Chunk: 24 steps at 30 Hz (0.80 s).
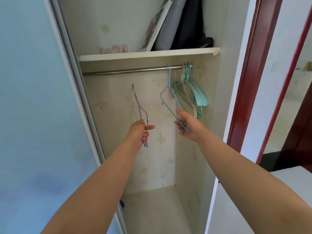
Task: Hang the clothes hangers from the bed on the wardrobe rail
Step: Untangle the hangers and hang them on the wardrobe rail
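The person stands at the open wardrobe with both arms stretched in toward the rail (135,70). The right hand (187,126) has its fingers curled around the lower corner of a blue wire hanger (169,98), whose hook is already over the rail just left of a bunch of green and cream hangers (190,92) crowded at the right end. Gripping it low down like that looks like a way to steady the frame and stop it swinging while the hook settles.

The left hand (141,131) is clamped on the bottom of a purple hanger (139,108) and a pale one (134,107) alongside it, index finger sticking out, the rest wrapped tight. Their hooks point upward, well below the rail, so I judge these two are being kept ready, upright so they can be lifted straight on.

There is bare rail to the left of the blue one, which seems the natural spot for them. Above, on the shelf (148,54), boards and a dark bag (190,26) lean out of the way
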Each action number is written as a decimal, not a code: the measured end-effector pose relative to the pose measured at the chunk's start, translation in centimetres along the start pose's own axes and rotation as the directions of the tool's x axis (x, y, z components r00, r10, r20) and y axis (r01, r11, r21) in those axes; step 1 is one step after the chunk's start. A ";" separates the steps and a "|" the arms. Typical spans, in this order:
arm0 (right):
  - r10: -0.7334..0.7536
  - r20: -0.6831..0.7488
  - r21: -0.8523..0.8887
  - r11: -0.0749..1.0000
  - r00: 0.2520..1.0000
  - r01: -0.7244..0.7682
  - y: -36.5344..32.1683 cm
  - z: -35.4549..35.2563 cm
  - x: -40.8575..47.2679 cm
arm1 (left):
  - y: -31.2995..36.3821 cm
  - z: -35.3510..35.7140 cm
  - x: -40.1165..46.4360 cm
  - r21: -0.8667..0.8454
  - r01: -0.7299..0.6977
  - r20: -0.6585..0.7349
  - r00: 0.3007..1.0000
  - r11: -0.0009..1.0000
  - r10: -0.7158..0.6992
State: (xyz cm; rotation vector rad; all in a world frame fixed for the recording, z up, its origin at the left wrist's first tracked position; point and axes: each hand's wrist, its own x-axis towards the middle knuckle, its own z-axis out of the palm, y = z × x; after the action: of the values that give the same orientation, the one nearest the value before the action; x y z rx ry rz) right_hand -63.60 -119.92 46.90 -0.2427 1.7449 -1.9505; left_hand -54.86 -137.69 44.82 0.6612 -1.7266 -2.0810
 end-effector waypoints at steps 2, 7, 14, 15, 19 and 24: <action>-0.009 -0.023 0.061 0.998 1.000 0.010 -2.4 1.0 1.7 | 0.8 0.0 1.3 -0.005 -0.008 -0.005 1.000 1.000 0.008; 0.080 -0.046 0.109 0.991 0.996 -0.074 -6.7 1.3 5.7 | 1.2 0.2 3.9 -0.068 0.000 -0.049 0.999 0.998 -0.003; 0.126 -0.199 0.048 0.992 0.972 -0.119 -5.3 0.2 8.5 | 1.0 0.3 5.3 -0.224 0.049 -0.018 0.998 0.973 -0.054; 0.103 -0.245 0.047 0.994 0.964 -0.094 -4.8 0.0 8.6 | 0.8 0.5 5.6 -0.237 0.057 -0.013 0.998 0.970 -0.062; 0.082 -0.324 0.082 0.995 0.943 -0.058 -2.5 -0.1 7.8 | -0.2 1.6 6.0 -0.260 0.062 -0.006 0.998 0.963 -0.066; 0.102 -0.235 -0.063 0.991 0.967 -0.119 3.4 4.2 5.7 | -1.2 3.3 6.5 -0.277 0.050 -0.039 0.997 0.960 -0.063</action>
State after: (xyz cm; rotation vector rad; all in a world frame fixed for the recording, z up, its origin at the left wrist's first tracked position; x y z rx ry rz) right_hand -65.73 -126.48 43.20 0.0587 1.9381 -1.8954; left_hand -62.06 -138.32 43.34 0.6738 -1.3703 -2.2688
